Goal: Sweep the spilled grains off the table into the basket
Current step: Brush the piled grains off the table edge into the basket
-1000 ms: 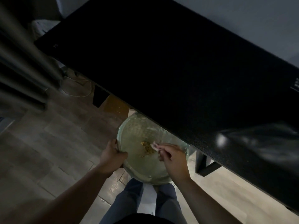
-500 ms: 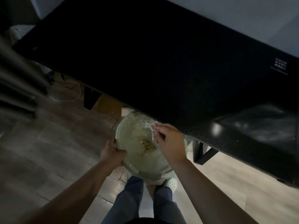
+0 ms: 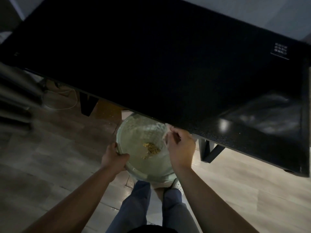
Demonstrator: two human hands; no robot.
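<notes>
Grains [image 3: 151,148] — gritty yellow heap, round pale basket [image 3: 137,130]

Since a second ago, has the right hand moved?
Yes. The right hand, pinching a white scrap, moved from over the grains to the table edge, at the basket rim.

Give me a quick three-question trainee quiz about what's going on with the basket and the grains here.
1. True or false: the grains lie piled inside the basket.
2. Fill in: the left hand grips the basket's ____.
3. Which hand pinches a pale scrap at the table edge: A) left hand, B) right hand?
Key: 1 true; 2 rim; 3 B.
</notes>
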